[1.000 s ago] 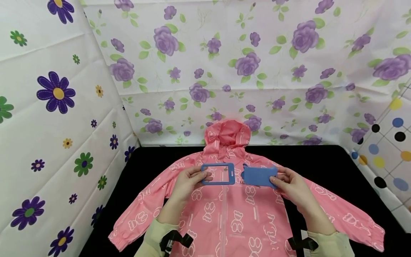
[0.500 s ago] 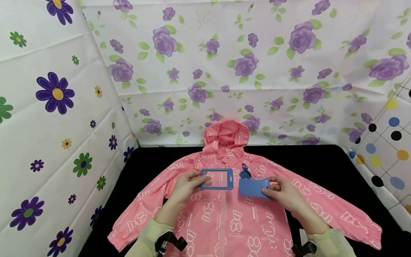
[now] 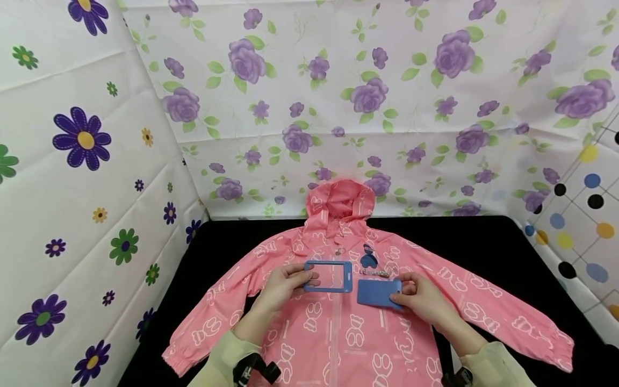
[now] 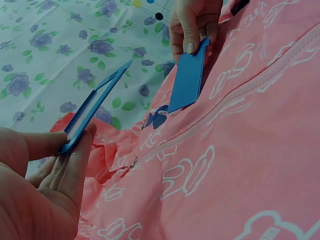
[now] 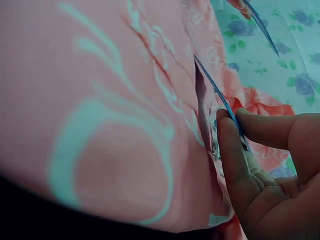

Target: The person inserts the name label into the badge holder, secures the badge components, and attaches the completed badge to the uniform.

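Note:
My left hand (image 3: 285, 285) pinches one end of a blue card holder frame (image 3: 347, 286), which has a see-through opening and a small slot at its far end. In the left wrist view the frame (image 4: 114, 77) appears tilted, held between thumb and fingers. My right hand (image 3: 425, 298) grips the right end of a flat blue card holder panel (image 3: 373, 293), thumb on its near face. The right wrist view shows this panel (image 5: 216, 89) nearly edge-on. Frame and panel are side by side and apart, above a pink hooded jacket (image 3: 324, 336).
The jacket lies spread on a black tabletop (image 3: 232, 242), sleeves out to both sides. A dark blue print (image 3: 369, 259) and lettering mark its chest. Behind stands a rose-patterned backdrop (image 3: 300, 70), with a flower-patterned wall (image 3: 38, 215) at left and a dotted one (image 3: 587, 226) at right.
Both hands have come lower, toward the person. The panel has shifted down and slightly left, uncovering the chest print and lettering. The frame has dropped a little. Both grips stay the same.

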`<action>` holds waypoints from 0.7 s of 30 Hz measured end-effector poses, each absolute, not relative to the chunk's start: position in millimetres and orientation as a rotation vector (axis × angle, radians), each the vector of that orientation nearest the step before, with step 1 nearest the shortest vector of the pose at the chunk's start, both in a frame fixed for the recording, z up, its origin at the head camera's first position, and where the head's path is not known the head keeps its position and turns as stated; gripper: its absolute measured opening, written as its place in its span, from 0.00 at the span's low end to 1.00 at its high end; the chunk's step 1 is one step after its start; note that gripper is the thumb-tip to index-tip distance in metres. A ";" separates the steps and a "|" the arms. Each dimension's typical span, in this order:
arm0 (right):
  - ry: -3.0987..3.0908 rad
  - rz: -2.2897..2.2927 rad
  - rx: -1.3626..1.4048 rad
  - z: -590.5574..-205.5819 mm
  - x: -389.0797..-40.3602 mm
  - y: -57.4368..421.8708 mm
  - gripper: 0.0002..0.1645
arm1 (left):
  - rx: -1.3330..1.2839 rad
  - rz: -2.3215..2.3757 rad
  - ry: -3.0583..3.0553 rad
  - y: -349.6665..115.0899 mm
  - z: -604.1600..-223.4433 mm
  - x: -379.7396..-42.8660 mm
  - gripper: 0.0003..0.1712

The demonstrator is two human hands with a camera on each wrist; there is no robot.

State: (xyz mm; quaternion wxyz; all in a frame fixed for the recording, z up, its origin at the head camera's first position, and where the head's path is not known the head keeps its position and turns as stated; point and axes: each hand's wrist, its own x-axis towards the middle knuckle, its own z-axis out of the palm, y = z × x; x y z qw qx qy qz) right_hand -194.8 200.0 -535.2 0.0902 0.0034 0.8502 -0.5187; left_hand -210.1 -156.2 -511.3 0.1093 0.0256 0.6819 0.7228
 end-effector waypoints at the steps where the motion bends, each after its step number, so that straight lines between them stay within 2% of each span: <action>1: 2.544 -1.525 0.009 -535.1 -195.3 199.9 0.37 | 0.070 2.126 2.006 -155.6 -511.5 -209.9 0.25; 21: 2.936 -1.051 -0.110 -532.4 -200.6 195.5 0.36 | 0.064 2.155 1.980 -150.7 -514.4 -209.1 0.25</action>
